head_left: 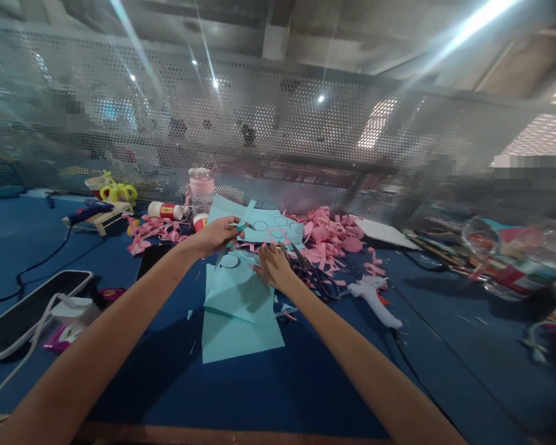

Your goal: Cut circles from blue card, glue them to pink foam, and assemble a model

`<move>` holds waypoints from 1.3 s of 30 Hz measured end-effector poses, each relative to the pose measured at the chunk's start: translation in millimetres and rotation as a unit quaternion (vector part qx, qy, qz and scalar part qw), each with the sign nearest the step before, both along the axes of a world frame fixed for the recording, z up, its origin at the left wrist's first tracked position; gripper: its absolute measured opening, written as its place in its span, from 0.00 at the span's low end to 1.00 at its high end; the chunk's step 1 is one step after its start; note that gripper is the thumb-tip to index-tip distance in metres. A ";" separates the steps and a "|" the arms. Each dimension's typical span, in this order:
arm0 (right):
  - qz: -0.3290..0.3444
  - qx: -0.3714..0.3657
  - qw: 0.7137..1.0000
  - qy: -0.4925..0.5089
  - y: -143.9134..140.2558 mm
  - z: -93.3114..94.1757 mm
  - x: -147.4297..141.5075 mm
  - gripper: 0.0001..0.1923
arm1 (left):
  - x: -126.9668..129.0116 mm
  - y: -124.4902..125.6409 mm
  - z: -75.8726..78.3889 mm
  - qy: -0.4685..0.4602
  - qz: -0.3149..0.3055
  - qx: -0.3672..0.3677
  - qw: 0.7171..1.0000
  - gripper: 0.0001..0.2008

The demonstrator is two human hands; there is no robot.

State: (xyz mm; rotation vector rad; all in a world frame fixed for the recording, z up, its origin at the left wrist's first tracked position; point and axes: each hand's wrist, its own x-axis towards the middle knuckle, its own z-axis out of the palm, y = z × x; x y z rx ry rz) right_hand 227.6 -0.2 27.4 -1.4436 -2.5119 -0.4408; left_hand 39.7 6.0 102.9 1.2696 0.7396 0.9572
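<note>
My left hand [220, 236] pinches a narrow strip of light-blue paper [251, 209] above the work area. A small dark tip shows beside these fingertips, too blurred to name. Close by on the right, my right hand [274, 267] is closed with its fingers curled over; what it holds is hidden. Beneath both hands lie light-blue paper sheets [241, 340], one with a dark circle outline. Behind them another light-blue sheet [234, 213] carries several drawn circles. Scissors [322, 278] with dark blue handles rest on the table right of my right hand.
Pink paper scraps [328, 232] heap behind the right hand. A white glue gun [375, 300] lies to the right, its cord trailing forward. A pink-capped bottle [201, 188] stands behind; a phone-like black slab [32, 312] and charger [74, 311] lie left. Clear plastic containers [521, 266] sit right.
</note>
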 end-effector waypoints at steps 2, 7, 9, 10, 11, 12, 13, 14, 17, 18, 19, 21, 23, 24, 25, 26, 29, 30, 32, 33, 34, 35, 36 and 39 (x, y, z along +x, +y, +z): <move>-0.010 -0.002 1.000 -0.005 4.5 -4.5 -7.4 0.12 | -1.7 0.8 -1.4 0.011 -0.015 -0.010 1.000 0.07; -0.031 -0.002 1.000 0.001 1.4 -3.7 -2.3 0.07 | 2.9 8.0 -12.3 0.019 0.056 0.002 0.998 0.13; -0.046 0.005 0.999 0.016 -5.7 1.0 2.5 0.08 | 7.1 9.3 -17.5 0.014 0.089 0.020 0.996 0.16; -0.059 0.012 0.998 0.028 -10.2 3.8 4.6 0.07 | 9.2 8.9 -19.9 0.011 0.089 0.022 0.996 0.17; -0.074 0.020 0.996 0.044 -15.2 6.7 6.3 0.07 | 11.2 7.8 -22.1 0.010 0.077 0.020 0.997 0.18; -0.089 0.029 0.994 0.061 -20.4 9.3 7.7 0.06 | 13.1 6.3 -24.2 0.013 0.062 0.016 0.998 0.19; -0.103 0.038 0.991 0.078 -25.7 11.6 8.9 0.06 | 14.9 4.5 -26.3 0.019 0.044 0.011 0.999 0.20; -0.116 0.045 0.988 0.092 -30.8 13.4 9.9 0.06 | 16.9 2.7 -28.6 0.029 0.027 0.007 0.999 0.20; -0.125 0.061 0.978 0.156 -43.8 13.6 11.6 0.05 | 24.8 -1.9 -36.1 0.052 -0.008 0.017 0.998 0.18; -0.117 0.067 0.973 0.189 -46.9 11.9 11.7 0.05 | 28.1 -2.9 -38.8 0.051 -0.017 0.025 0.998 0.18; -0.105 0.072 0.967 0.222 -49.5 9.5 11.5 0.04 | 31.7 -3.8 -41.6 0.044 -0.022 0.034 0.998 0.18; -0.079 0.077 0.954 0.279 -53.0 3.5 10.0 0.03 | 39.3 -5.4 -46.9 0.014 -0.019 0.045 0.999 0.19; -0.066 0.069 0.947 0.306 -54.7 -2.3 7.0 0.03 | 46.1 -6.8 -51.8 -0.015 -0.002 0.046 0.999 0.19; -0.065 0.062 0.945 0.316 -55.0 -4.5 5.2 0.03 | 48.8 -7.4 -54.0 -0.022 0.006 0.043 0.999 0.20; -0.064 0.054 0.943 0.322 -55.2 -6.0 3.4 0.04 | 50.9 -8.0 -56.2 -0.024 0.011 0.040 0.999 0.20; -0.064 0.043 0.942 0.327 -55.3 -6.4 2.1 0.04 | 52.3 -8.4 -58.2 -0.021 0.015 0.036 0.999 0.20; -0.051 -0.021 0.946 0.320 -57.6 0.5 4.9 0.06 | 52.1 -9.2 -62.6 -0.014 0.032 0.032 0.999 0.21; -0.051 -0.041 0.949 0.308 -59.5 5.7 9.6 0.07 | 50.5 -9.6 -63.3 -0.013 0.042 0.031 0.999 0.21; -0.087 -0.038 0.960 0.262 -65.7 19.5 26.5 0.09 | 45.4 -11.6 -63.7 -0.012 0.057 0.031 0.998 0.21; -0.134 -0.009 0.965 0.223 -69.7 26.8 38.6 0.10 | 42.2 -13.3 -63.5 -0.010 0.060 0.028 0.998 0.21; -0.201 0.023 0.964 0.172 -74.0 33.6 52.8 0.13 | 39.0 -15.5 -63.2 -0.007 0.062 0.022 0.998 0.21; -0.278 0.040 0.952 0.122 -78.3 39.0 68.4 0.17 | 35.9 -18.1 -62.9 -0.002 0.062 0.013 0.998 0.20; -0.352 0.037 0.931 0.088 -82.1 42.6 84.7 0.23 | 33.1 -20.9 -62.8 0.003 0.061 0.004 0.998 0.20; -0.506 -0.010 0.860 0.062 -88.1 40.6 130.1 0.33 | 28.3 -28.4 -63.4 0.011 0.054 -0.015 0.998 0.20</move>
